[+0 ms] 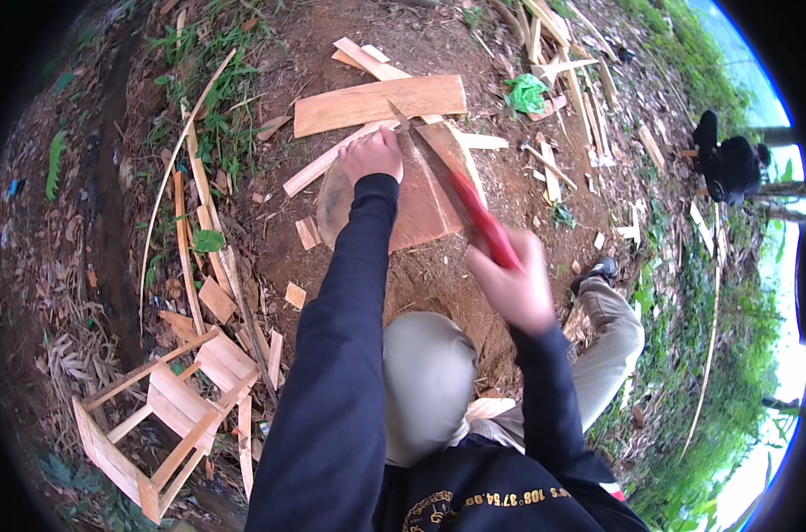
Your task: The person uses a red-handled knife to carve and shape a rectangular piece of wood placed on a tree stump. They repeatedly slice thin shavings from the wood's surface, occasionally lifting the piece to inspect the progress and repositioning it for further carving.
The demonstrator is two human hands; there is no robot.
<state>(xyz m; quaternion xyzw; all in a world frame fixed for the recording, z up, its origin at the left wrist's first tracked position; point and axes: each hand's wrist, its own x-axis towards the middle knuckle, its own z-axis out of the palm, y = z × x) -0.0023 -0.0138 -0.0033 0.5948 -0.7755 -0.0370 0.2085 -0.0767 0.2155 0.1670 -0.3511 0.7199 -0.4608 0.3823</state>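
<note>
My right hand, slightly blurred, is closed round the red handle of a long, pointed blade. The blade slants up and left across a round wooden block; motion hides whether its edge is toothed. My left hand is closed at the block's upper left, beside the blade near its tip. What its fingers grip is hidden. Reddish-brown wood forms the block's top or lies flat on it; I cannot tell which. A wide board lies just beyond, with a narrower strip sticking out left of the block.
A wooden frame like a small stool lies at the lower left, near long strips. To the right are a hammer, a green plastic bag and scattered offcuts. My bent knee is close before the block.
</note>
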